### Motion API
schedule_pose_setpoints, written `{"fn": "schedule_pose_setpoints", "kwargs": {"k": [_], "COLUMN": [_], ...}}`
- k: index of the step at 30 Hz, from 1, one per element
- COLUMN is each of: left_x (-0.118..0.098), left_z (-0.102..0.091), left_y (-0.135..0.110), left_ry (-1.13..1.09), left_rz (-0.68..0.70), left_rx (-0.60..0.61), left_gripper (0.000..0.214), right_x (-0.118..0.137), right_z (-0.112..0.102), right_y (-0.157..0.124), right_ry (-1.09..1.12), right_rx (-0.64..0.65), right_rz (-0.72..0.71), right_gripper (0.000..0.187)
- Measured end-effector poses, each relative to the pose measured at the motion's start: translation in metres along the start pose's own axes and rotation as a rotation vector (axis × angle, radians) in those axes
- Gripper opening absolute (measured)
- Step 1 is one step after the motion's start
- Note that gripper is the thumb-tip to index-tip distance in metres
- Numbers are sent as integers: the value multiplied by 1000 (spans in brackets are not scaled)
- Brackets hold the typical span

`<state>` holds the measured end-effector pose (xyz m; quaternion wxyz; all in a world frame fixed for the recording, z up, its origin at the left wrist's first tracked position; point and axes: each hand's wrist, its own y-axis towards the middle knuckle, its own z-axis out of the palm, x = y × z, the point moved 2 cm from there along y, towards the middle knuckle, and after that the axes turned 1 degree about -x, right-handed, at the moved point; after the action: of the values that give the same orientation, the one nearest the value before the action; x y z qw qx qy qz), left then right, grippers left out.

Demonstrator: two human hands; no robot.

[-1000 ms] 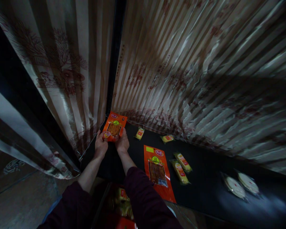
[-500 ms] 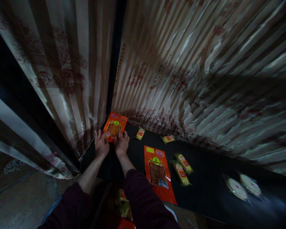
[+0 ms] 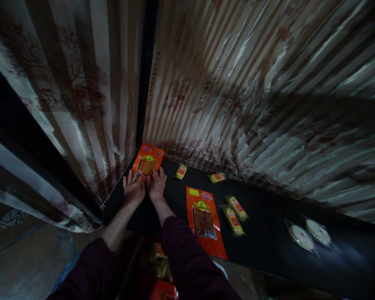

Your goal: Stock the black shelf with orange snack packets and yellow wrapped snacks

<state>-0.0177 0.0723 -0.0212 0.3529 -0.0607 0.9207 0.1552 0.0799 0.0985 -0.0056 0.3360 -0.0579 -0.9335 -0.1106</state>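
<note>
An orange packet [image 3: 148,166], with a window showing thin brown sticks, lay at the far left corner of the tabletop [image 3: 265,241], just beside the place where a dark post [image 3: 142,83] stood. The left hand [image 3: 133,190] rested on its lower left part with the fingers spread. The right hand [image 3: 156,185] rested on its lower right part, with the fingers stretched forward. In both hands the grip was released: the fingers touched the packet from above and did not close around it. The thumbs came near each other over the lower edge.

To the right of the right hand, well apart from it, there was a larger orange packet [image 3: 203,223] of similar design. Beyond and between these two lay a small yellow pack [image 3: 181,171], and farther right was another small yellow pack [image 3: 217,178]. Two longer yellow packs [image 3: 233,221] were side by side next to the larger packet. Near the right end were two round white items [image 3: 301,237] in clear wrapping.

Pleated, printed curtains [image 3: 221,91] hung behind and at the left. Below the near edge, between the dark sleeves [image 3: 190,258], more packs [image 3: 163,268] were visible, but too dark to count.
</note>
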Motion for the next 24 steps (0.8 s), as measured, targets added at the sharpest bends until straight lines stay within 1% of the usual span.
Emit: {"fn": "schedule_pose_setpoints", "kwargs": {"k": [6, 10, 13, 15, 17, 21, 24], "left_x": [-1, -5, -12, -21, -33, -61, -79], "left_z": [1, 0, -3, -4, -4, 1, 7], "left_y": [-1, -4, -9, -15, -25, -54, -79], "left_ry": [11, 15, -31, -85, -123, -142, -149], "left_rz": [-16, 8, 46, 114, 204, 359, 467], "left_rx": [-1, -26, -49, -40, 0, 122, 236], "left_gripper": [43, 42, 40, 39, 39, 37, 36], "right_x": [-1, -4, -9, -15, -23, -44, -65], "right_z": [-7, -16, -27, -37, -50, -84, -111], "right_y": [-10, -20, -31, -40, -50, -73, -91], "right_ry": [23, 34, 29, 19, -1, -56, -127], "right_rx": [10, -4, -28, -36, -47, -100, -160], "right_rz": [-42, -106, -130, -133, -122, -90, -56], "right_gripper": [41, 38, 35, 35, 36, 36, 36]}}
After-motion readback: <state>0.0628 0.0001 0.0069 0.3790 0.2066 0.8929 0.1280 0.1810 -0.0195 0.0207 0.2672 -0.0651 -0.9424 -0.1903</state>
